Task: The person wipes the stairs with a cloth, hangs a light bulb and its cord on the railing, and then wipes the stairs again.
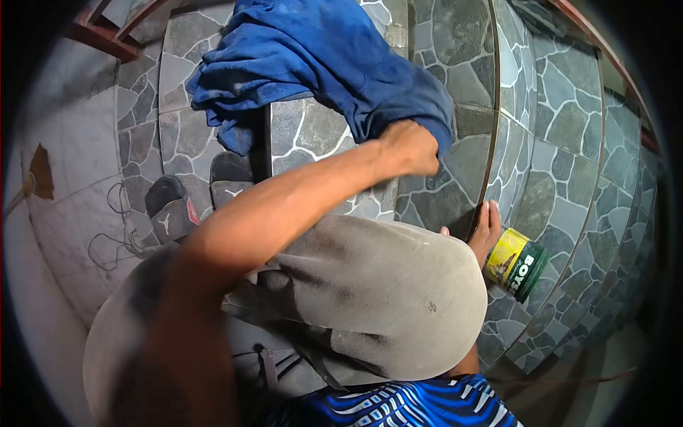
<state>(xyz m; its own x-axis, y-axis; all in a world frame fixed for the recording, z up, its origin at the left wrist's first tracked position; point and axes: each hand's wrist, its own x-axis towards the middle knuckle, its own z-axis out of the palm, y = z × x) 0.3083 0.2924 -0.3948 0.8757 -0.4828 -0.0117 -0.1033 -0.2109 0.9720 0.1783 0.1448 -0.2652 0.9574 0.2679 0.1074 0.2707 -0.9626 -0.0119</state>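
Note:
A crumpled blue cloth point(306, 57) lies over the stone-patterned step point(306, 132) at the top centre. My left hand point(411, 148) is closed in a fist on the cloth's lower right end, with the arm stretched across from the lower left. My right hand point(485, 229) shows beyond the knee, its fingers stretched out near the brown step edge and its thumb apart. Close against this hand is a tilted yellow and green can point(514, 263) with white lettering. The right palm is partly hidden by the knee.
Raised knees in grey trousers point(384, 299) fill the middle. Dark shoes or sandals point(171, 206) are at the left, beside a thin looped wire point(114, 249). A brown brush-like object point(40, 174) is at the far left. Reddish metal bars point(107, 39) stand top left.

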